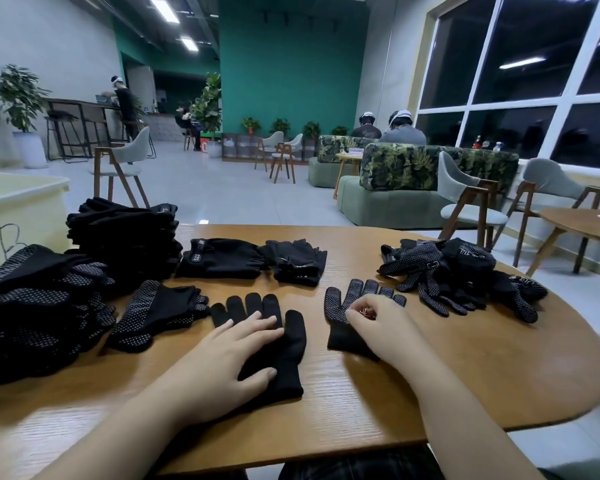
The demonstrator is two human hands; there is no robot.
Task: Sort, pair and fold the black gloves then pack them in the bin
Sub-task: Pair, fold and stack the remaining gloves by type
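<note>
At table (326, 403) centre, L hand (229, 355) lies flat, fingers straight, pressing a plain glove (284, 344). R hand (381, 323), fingers curled, pinches a dotted glove (340, 306) just beside it, dots up. Folded pair (153, 313) to the left, w/ stacks (125, 237) and a dotted heap (42, 306) beyond. Loose pile (458, 275) at right. Bin (18, 202) far left, beside table.

One head-worn wide-angle view looks forward and down, close over the table (361, 410), into the room beyond.
</note>
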